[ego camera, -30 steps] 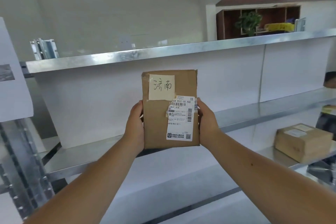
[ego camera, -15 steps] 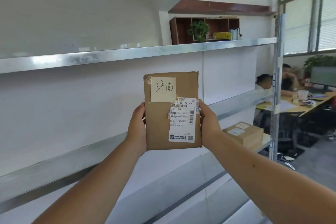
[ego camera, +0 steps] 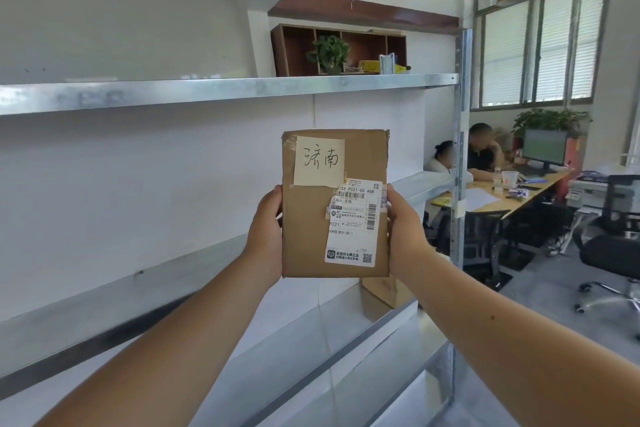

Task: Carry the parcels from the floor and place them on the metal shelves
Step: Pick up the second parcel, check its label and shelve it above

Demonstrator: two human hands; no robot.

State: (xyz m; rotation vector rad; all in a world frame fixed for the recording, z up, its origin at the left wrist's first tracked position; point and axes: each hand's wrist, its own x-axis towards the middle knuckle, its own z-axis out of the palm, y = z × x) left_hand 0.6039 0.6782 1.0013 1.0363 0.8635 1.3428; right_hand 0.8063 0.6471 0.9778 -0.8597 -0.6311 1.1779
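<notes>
I hold a flat brown cardboard parcel (ego camera: 311, 225) upright in front of me, its face toward me. It bears a cream note with handwriting and a white shipping label. My left hand (ego camera: 265, 236) grips its left edge and my right hand (ego camera: 405, 232) grips its right edge. Behind it run the metal shelves (ego camera: 207, 94), with a middle shelf (ego camera: 104, 308) at about hand height and a lower shelf (ego camera: 346, 350) beneath. A second brown parcel (ego camera: 391, 291) sits on the lower shelf, partly hidden behind the held one.
The shelf's upright post (ego camera: 462, 149) stands at the right end. Beyond it, two people sit at a long desk (ego camera: 502, 198) with a monitor (ego camera: 543, 149). Black office chairs (ego camera: 613, 253) stand on the grey floor at right. A potted plant (ego camera: 329, 52) sits in a wall cabinet.
My view has swung to the right along the shelves, bringing the post, desk and chairs into sight. The parcel stays held upright in both hands.
</notes>
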